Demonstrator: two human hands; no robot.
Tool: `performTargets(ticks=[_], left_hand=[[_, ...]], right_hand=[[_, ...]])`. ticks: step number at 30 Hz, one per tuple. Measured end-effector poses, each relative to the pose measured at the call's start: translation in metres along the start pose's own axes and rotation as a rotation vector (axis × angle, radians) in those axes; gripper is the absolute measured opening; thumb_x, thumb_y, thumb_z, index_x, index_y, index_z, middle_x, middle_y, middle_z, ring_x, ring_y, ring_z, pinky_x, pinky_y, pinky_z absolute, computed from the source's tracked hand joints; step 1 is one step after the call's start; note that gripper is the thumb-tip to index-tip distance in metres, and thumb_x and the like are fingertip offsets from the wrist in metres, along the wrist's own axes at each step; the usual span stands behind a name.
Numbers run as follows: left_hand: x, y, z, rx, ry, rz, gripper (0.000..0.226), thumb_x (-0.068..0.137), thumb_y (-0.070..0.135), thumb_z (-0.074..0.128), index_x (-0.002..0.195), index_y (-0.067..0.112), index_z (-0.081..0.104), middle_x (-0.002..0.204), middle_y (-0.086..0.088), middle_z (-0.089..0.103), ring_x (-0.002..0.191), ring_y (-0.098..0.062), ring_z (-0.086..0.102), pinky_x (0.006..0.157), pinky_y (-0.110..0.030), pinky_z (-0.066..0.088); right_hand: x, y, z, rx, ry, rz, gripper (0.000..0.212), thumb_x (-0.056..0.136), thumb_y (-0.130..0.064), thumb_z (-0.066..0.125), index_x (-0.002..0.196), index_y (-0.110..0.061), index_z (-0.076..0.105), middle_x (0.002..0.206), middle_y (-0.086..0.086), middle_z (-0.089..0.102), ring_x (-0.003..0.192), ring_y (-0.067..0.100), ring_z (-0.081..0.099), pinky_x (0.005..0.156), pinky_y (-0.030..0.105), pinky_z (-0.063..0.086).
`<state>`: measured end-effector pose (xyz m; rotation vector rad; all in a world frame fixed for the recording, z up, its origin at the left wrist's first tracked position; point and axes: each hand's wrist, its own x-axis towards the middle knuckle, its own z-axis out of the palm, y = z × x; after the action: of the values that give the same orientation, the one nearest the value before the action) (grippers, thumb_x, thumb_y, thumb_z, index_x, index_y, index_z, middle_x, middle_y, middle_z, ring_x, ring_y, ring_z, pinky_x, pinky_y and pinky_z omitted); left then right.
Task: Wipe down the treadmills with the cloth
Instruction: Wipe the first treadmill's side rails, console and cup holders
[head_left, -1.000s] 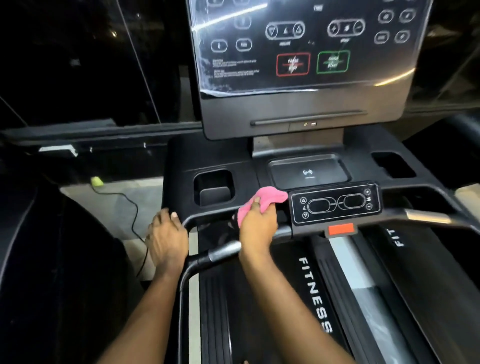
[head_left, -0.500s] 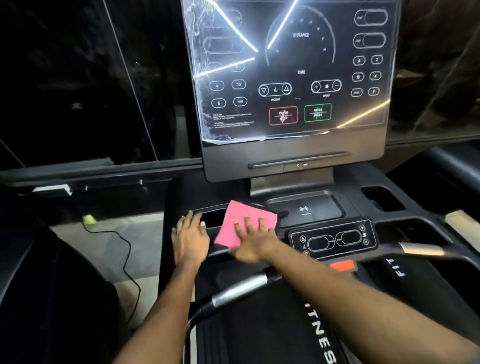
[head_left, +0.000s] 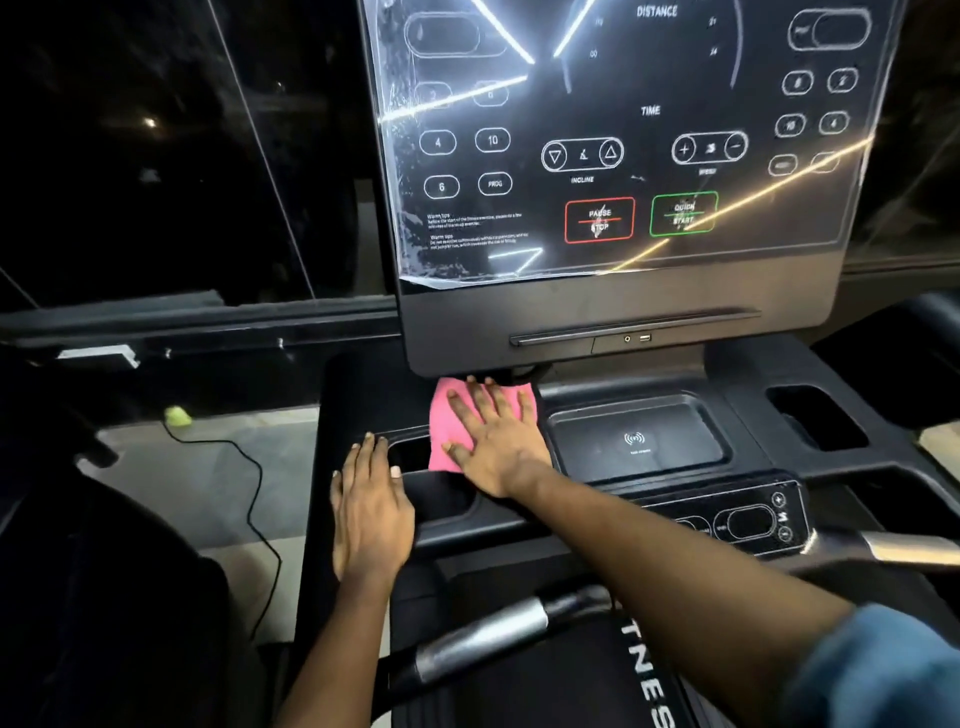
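A black treadmill console (head_left: 737, 384) fills the view, with its touch screen (head_left: 623, 135) upright at the back. A pink cloth (head_left: 444, 415) lies flat on the console tray just below the screen, left of the wireless charging pad (head_left: 636, 441). My right hand (head_left: 493, 441) presses the cloth down with straight, spread fingers. My left hand (head_left: 371, 512) rests flat on the tray's left edge beside the left cup holder (head_left: 441, 493).
A control strip (head_left: 748, 522) with round buttons sits at the right front. A handlebar with a silver grip (head_left: 483, 642) crosses below. Another recess (head_left: 815, 415) is at the far right. A yellow-green plug with a black cable (head_left: 176, 415) lies on the floor at left.
My right hand has pushed the cloth from the front handlebar area up the tray to just under the screen, spreading it flat. My left hand shifted forward onto the tray edge.
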<state>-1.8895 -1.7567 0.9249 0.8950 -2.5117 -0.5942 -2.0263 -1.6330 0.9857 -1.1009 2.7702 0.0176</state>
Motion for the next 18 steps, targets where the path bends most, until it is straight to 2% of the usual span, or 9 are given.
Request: performTargets(ticks=[6,10,14,18], left_hand=[[-0.004,0.002,0.0,-0.037,0.002,-0.004,0.049,0.102,0.011,0.045,0.151,0.005,0.041,0.159,-0.01,0.037,0.15,-0.025,0.029,0.125,-0.046,0.016],[-0.003,0.002,0.003,-0.049,0.032,-0.007,0.05,0.101,0.01,0.046,0.151,0.004,0.04,0.158,-0.011,0.04,0.149,-0.025,0.032,0.125,-0.046,0.018],[0.001,0.002,0.004,-0.08,0.058,-0.013,0.051,0.1,0.008,0.046,0.151,0.003,0.039,0.156,-0.013,0.042,0.147,-0.027,0.035,0.124,-0.046,0.021],[0.002,-0.001,0.001,-0.098,0.039,-0.022,0.051,0.101,0.008,0.045,0.151,0.003,0.038,0.157,-0.013,0.04,0.147,-0.028,0.034,0.125,-0.044,0.019]], right_hand=[[-0.027,-0.008,0.014,0.045,0.01,0.028,0.068,0.106,-0.056,0.016,0.161,-0.03,-0.014,0.169,-0.002,-0.019,0.155,0.022,-0.019,0.124,0.051,-0.012],[0.008,-0.012,0.005,0.053,0.02,0.043,0.072,0.103,-0.062,0.018,0.163,-0.03,-0.006,0.171,0.0,-0.01,0.157,0.024,-0.012,0.124,0.049,-0.011],[0.047,-0.035,-0.003,0.035,-0.008,-0.016,0.068,0.103,-0.063,0.019,0.163,-0.035,0.004,0.171,0.003,0.005,0.157,0.027,0.0,0.124,0.052,0.001],[0.015,-0.026,0.011,0.021,0.041,-0.15,0.06,0.107,-0.05,0.027,0.162,-0.037,0.008,0.171,-0.004,0.002,0.157,0.021,-0.002,0.125,0.052,-0.001]])
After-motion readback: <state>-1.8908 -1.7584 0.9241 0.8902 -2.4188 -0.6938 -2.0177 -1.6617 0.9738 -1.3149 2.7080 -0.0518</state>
